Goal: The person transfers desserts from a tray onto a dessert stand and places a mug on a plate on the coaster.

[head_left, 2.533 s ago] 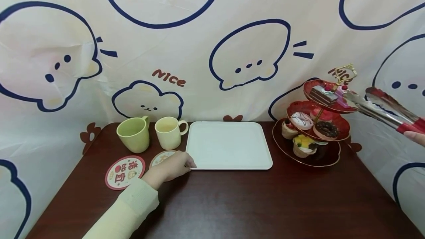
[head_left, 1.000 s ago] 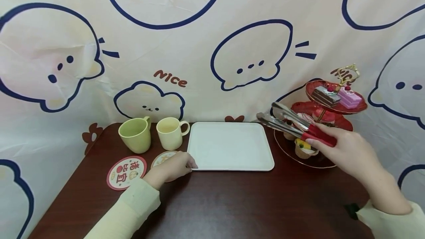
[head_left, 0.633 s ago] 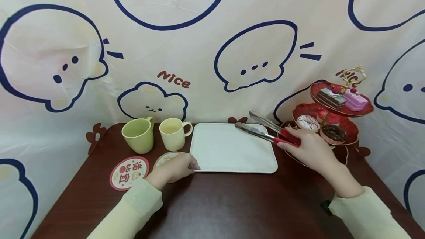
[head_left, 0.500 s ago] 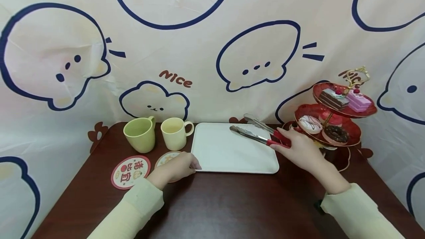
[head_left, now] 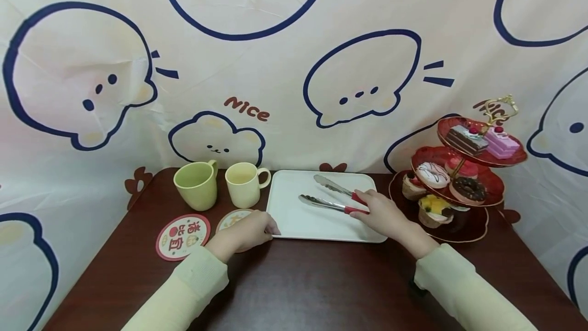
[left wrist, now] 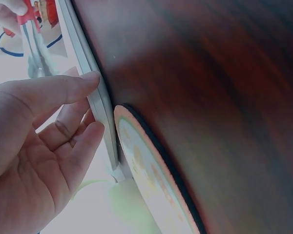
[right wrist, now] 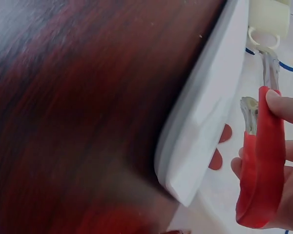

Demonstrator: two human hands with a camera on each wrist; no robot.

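Note:
My left hand (head_left: 250,231) grips the front left corner of a white rectangular tray (head_left: 317,226); in the left wrist view its fingertips (left wrist: 90,83) lie on the tray's rim. Metal food tongs (head_left: 323,203) with red handles (right wrist: 268,165) are in my right hand (head_left: 386,213), held at the handle end. Their two arms are spread apart and point left over the tray, with nothing between the tips. Part of the handles is hidden by the right hand in the head view.
A green mug (head_left: 197,188) and a cream mug (head_left: 243,188) stand left of the tray. Before them lie a red-rimmed coaster (head_left: 184,239) and a second coaster (head_left: 229,216), partly covered by the left hand. At right, a three-tier red stand (head_left: 496,190) bears cakes, donuts and cupcakes.
My right hand has brought the tongs in from the far right, past the tiered stand, then left and down over the tray. The left hand has stayed at the tray's corner.

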